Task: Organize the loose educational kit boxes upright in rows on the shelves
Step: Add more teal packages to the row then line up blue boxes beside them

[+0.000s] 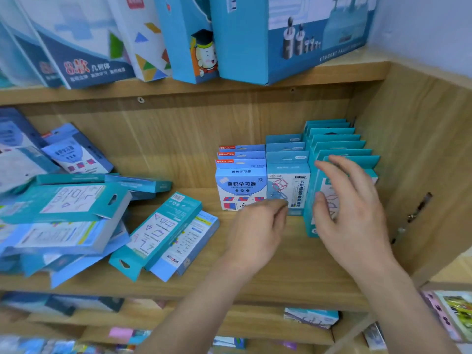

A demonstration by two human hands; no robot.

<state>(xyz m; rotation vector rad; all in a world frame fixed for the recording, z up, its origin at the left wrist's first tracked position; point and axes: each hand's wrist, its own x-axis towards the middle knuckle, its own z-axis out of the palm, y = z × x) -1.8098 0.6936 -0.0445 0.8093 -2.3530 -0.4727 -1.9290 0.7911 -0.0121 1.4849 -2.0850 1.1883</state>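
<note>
A light wooden shelf unit [178, 139] stood there, its side panel [421, 162] just right of the fingers [332, 171], a pale wall [434, 26] above them.

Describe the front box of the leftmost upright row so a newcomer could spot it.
On the middle wooden shelf, three rows of upright boxes stand toward its right end. The front box of the leftmost row sits just beyond the left hand. Unlike its teal neighbours, it is pale blue and white, with red-and-blue squares along its bottom.
</note>
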